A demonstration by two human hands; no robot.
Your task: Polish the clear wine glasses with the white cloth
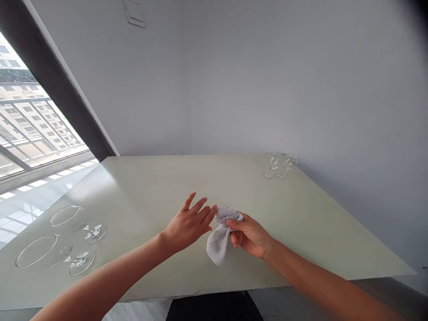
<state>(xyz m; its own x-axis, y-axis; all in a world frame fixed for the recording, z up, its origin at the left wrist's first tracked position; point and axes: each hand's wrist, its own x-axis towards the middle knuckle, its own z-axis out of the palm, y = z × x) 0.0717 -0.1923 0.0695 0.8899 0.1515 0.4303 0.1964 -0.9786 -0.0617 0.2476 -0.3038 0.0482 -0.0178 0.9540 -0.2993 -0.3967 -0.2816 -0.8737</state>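
My right hand (pixel 251 235) grips a bunched white cloth (pixel 219 244) between thumb and fingers above the table, with a loose flap hanging down. The cloth's upper part is folded into a rounded bundle; whether anything is inside it I cannot make out. Just left of the cloth is my left hand (pixel 191 223), back upward, fingers spread and stretched out. Its fingertips reach the cloth's left edge; I cannot tell whether they touch it.
Two clear stemmed glasses, one nearer (pixel 81 262) and one farther (pixel 96 233), are at the left of the pale table (pixel 160 178). More stemmed glasses (pixel 274 161) stand at the far right corner. Walls border the back and right; a window (pixel 36 120) is at left.
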